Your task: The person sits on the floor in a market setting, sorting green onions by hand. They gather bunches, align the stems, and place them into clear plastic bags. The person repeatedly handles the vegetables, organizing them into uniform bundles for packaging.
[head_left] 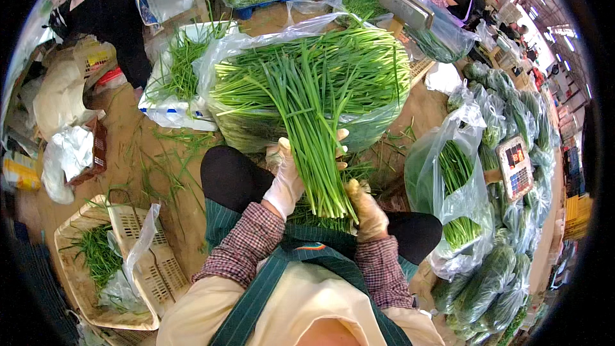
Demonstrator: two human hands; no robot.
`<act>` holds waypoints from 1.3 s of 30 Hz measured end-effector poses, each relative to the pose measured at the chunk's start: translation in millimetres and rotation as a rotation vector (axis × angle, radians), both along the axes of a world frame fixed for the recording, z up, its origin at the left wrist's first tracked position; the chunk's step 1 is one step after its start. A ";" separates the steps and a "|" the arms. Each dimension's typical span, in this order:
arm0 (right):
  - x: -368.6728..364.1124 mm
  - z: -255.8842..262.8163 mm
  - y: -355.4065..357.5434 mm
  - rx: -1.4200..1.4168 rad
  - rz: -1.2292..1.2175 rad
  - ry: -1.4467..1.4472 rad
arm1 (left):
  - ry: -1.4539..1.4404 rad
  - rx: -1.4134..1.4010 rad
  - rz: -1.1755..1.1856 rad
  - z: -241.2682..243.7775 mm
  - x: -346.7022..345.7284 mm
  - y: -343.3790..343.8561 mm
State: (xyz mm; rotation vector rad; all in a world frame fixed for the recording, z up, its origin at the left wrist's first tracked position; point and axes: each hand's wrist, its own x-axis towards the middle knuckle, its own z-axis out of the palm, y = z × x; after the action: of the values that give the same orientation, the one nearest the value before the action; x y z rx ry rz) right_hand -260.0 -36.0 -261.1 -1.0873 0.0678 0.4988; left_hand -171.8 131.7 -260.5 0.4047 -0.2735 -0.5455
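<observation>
My left hand (287, 180), in a pale glove, is wrapped around a bunch of garlic chives (314, 154). Its thumb lies on the left side and its fingertips show past the right side. The green leaf ends fan away from me over a large open plastic bag of chives (375, 77), while the pale stalk ends point towards my lap. My right hand (369, 211), in a yellow-stained glove, is beside those stalk ends with its fingers curled. A stray stalk runs close to its fingertips; whether they grip it is unclear.
A white foam box (185, 117) holding loose chives stands left of the bag. At lower left is a plastic crate (81, 293) with scraps. On the right are a bagged bunch (456, 168), a scale display (516, 168) and several filled bags (485, 283). People work nearby.
</observation>
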 end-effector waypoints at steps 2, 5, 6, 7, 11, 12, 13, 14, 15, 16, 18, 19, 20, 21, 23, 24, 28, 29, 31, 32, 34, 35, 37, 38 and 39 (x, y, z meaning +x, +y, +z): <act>10.2 0.0 -22.4 -0.275 -0.136 -0.287 | -0.029 0.064 0.008 6.5 -3.8 0.5; 38.7 88.1 -6.2 -0.782 -0.203 -0.763 | -0.064 0.067 0.008 5.1 -6.9 3.0; 49.4 107.4 3.6 -0.960 -0.200 -0.896 | -0.080 0.070 0.014 2.6 -7.0 4.1; 58.5 119.4 21.9 -1.066 -0.191 -0.999 | -0.096 0.071 0.018 0.5 -8.0 4.8; 89.5 48.6 11.4 -1.007 -0.410 -0.938 | 0.052 0.150 0.052 -5.6 -19.8 -1.0; 87.6 51.0 15.7 -0.875 -0.606 -1.141 | 0.049 0.117 0.070 -9.4 -17.8 0.9; 73.4 61.5 31.1 -0.486 -0.702 -0.769 | 0.058 0.087 0.046 -7.6 -16.7 5.2; 73.5 65.3 32.0 -0.397 -0.734 -0.743 | 0.066 0.057 0.020 -4.0 -13.4 9.0; 69.9 71.9 27.2 -0.327 -0.786 -0.717 | 0.074 0.017 -0.031 6.3 -14.8 8.4; 67.4 82.7 25.9 -0.265 -0.797 -0.629 | 0.136 0.019 0.042 23.7 -19.3 7.3; 53.2 107.4 23.5 0.003 -0.780 -0.421 | 0.191 0.082 0.019 1.6 -11.9 10.7; 46.5 114.1 16.0 0.181 -0.755 -0.376 | 0.220 0.110 0.012 -1.7 -8.6 12.5; 40.1 125.3 6.6 0.168 -0.871 -0.444 | 0.239 0.077 0.096 -3.4 -5.1 10.4; 33.3 135.6 -8.2 0.154 -0.990 -0.510 | 0.245 0.120 0.120 -1.6 -3.7 10.4; 19.6 141.3 -45.7 -0.425 -1.010 -0.636 | 0.255 0.216 0.171 5.0 -3.9 15.3; 21.5 133.8 -47.1 -0.725 -0.842 -0.569 | 0.291 0.253 0.180 8.9 -4.1 14.0; 30.6 100.6 3.2 -1.190 -0.275 -0.924 | 0.259 0.312 0.238 23.8 -6.7 1.2; 35.2 103.4 22.6 -1.334 -0.269 -1.013 | 0.223 0.277 0.286 23.5 -6.2 -3.1; 29.9 111.8 52.5 -1.398 -0.333 -0.904 | 0.155 0.213 0.372 22.3 -5.9 -12.0; 27.1 108.7 56.1 -1.465 -0.364 -0.927 | 0.133 0.188 0.388 24.0 -7.7 -13.7; 26.2 98.5 58.7 -1.504 -0.405 -0.932 | 0.204 0.170 0.298 33.3 -8.9 -7.7; 28.1 92.9 59.4 -1.479 -0.417 -0.909 | 0.240 0.161 0.254 39.8 -10.8 -4.9; 36.5 78.4 62.6 -1.415 -0.508 -0.955 | 0.110 0.176 0.364 47.9 -15.5 -6.1; 39.0 73.8 64.4 -1.395 -0.514 -0.966 | 0.083 0.161 0.342 44.3 -15.5 -5.3; 41.0 69.4 65.2 -1.374 -0.521 -0.977 | 0.056 0.148 0.321 39.2 -14.4 -4.9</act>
State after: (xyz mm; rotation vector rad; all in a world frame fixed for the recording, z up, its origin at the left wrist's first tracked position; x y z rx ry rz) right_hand -218.9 29.2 -191.7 -2.4476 -0.2006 -0.7414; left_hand -186.2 126.9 -221.3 0.5638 -0.1107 -0.2621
